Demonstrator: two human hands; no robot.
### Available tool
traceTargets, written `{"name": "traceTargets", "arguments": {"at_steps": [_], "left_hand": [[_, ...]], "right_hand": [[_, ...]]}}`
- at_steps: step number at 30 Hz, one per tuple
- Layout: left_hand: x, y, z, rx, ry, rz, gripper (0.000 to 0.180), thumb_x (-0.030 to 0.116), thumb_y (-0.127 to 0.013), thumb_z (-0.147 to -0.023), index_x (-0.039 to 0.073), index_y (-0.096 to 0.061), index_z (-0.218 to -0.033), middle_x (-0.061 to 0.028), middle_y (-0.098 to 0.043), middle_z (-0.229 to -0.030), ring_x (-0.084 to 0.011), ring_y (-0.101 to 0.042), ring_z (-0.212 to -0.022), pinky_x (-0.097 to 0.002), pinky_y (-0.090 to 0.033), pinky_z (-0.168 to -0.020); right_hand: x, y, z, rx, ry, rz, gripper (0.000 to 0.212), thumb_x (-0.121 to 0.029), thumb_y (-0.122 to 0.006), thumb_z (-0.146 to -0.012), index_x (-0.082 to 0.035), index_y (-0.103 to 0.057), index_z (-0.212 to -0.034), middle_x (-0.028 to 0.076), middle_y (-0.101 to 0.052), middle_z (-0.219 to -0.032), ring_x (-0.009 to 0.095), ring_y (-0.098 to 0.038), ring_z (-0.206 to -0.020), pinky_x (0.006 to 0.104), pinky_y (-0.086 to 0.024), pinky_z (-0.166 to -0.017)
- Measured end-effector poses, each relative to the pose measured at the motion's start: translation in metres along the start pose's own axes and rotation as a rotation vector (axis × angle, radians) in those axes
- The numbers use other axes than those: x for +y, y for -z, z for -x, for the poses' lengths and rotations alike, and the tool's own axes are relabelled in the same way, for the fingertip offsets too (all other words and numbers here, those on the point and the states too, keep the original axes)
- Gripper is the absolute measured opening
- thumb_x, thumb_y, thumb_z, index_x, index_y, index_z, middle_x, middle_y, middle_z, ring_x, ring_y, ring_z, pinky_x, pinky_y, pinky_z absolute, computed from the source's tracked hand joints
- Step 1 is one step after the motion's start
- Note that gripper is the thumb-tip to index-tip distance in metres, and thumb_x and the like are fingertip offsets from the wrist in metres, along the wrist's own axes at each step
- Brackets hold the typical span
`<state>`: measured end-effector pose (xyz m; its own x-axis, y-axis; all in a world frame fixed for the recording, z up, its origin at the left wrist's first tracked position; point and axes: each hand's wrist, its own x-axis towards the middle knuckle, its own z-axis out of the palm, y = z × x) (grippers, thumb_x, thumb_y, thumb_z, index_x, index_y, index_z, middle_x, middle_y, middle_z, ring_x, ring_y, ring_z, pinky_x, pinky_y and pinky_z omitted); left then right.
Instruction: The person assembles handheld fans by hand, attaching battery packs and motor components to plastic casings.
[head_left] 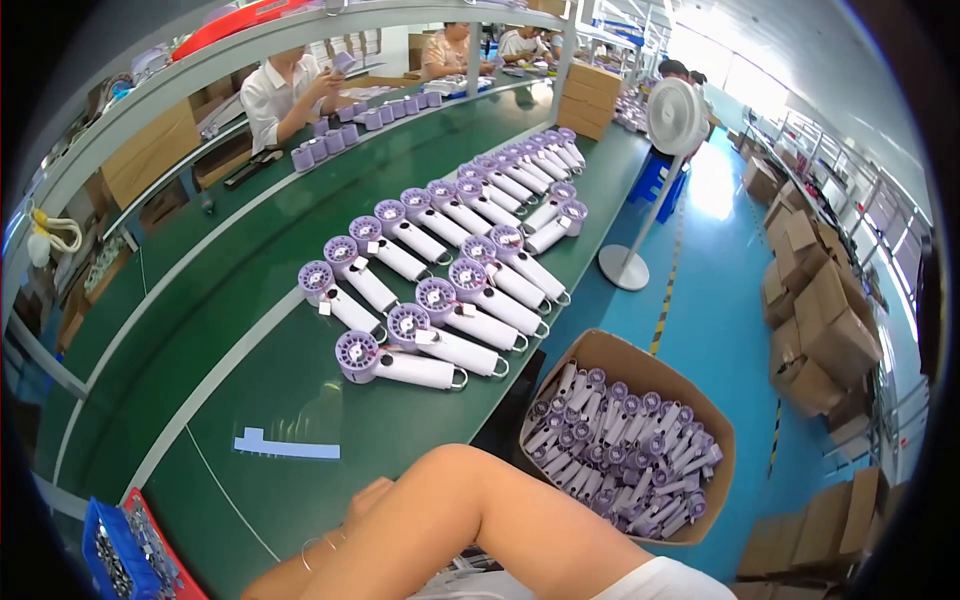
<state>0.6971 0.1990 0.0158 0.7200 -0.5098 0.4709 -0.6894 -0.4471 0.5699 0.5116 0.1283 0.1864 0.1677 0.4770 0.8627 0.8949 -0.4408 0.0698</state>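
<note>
My right arm bends across the lower middle, its elbow over the table edge; its hand lies outside the picture. Behind that forearm, part of my left hand shows near the green tabletop, a thin bracelet at its wrist. My right forearm covers its fingers, so whatever they may hold is hidden. Beyond my arms, two long rows of handheld fans lie on the table, with purple round heads, white handles and wrist loops. Small white connectors on wires show at several heads. Closer to the hand, a strip of light blue tape sticks to the table.
At right below the table stands a cardboard box full of similar fans. A blue bin of small metal parts and a red tray sit lower left. A white pedestal fan stands beyond. Co-workers sit across the table, one holding a purple part.
</note>
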Motion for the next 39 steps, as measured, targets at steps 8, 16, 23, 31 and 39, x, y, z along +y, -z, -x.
{"name": "traceTargets", "arguments": {"at_steps": [8,16,23,31,39], "left_hand": [[0.049,-0.055,0.016,0.077,0.046,-0.029,0.011,0.000,-0.071,-0.077,0.003,-0.070,-0.088,-0.0108,-0.065,-0.081,-0.0278,-0.063,-0.073,-0.0368,-0.052,-0.063],[0.075,-0.066,0.016,0.088,0.002,-0.089,0.012,-0.001,-0.070,-0.077,0.003,-0.069,-0.088,-0.0109,-0.065,-0.081,-0.0278,-0.062,-0.072,-0.0363,-0.052,-0.063],[0.076,-0.066,0.020,0.091,0.029,-0.095,0.013,-0.001,-0.070,-0.077,0.002,-0.069,-0.090,-0.0104,-0.064,-0.081,-0.0277,-0.062,-0.072,-0.0360,-0.052,-0.064],[0.070,-0.062,0.027,0.087,0.015,-0.068,0.013,-0.002,-0.069,-0.078,0.001,-0.069,-0.090,-0.0109,-0.064,-0.081,-0.0282,-0.062,-0.073,-0.0362,-0.052,-0.064],[0.046,-0.049,0.067,0.082,0.069,-0.220,0.029,0.005,-0.068,-0.081,0.003,-0.065,-0.110,-0.0160,-0.060,-0.108,-0.0334,-0.060,-0.101,-0.0418,-0.051,-0.086]], "right_hand": [[-0.016,0.035,0.027,-0.370,0.231,-0.763,0.036,-0.033,-0.064,-0.079,0.002,-0.072,-0.076,0.022,-0.069,-0.079,0.037,-0.069,-0.074,0.0474,-0.056,-0.064],[-0.063,0.019,0.058,-0.321,0.763,-1.482,0.038,-0.034,-0.065,-0.081,0.003,-0.062,-0.078,0.018,-0.065,-0.077,0.034,-0.066,-0.068,0.0463,-0.054,-0.058],[-0.014,0.028,0.057,-0.134,0.300,-1.443,0.038,-0.035,-0.065,-0.084,0.003,-0.059,-0.082,0.017,-0.061,-0.072,0.031,-0.062,-0.060,0.0453,-0.050,-0.054],[0.006,0.045,0.058,-0.411,0.206,-1.264,0.028,-0.028,-0.059,-0.088,-0.002,-0.061,-0.095,0.015,-0.064,-0.095,0.034,-0.064,-0.088,0.0493,-0.053,-0.069],[0.046,-0.015,0.104,-0.233,0.103,-1.307,0.027,-0.022,-0.067,-0.077,0.000,-0.064,-0.091,0.018,-0.060,-0.099,0.038,-0.056,-0.092,0.0480,-0.045,-0.082]]}}
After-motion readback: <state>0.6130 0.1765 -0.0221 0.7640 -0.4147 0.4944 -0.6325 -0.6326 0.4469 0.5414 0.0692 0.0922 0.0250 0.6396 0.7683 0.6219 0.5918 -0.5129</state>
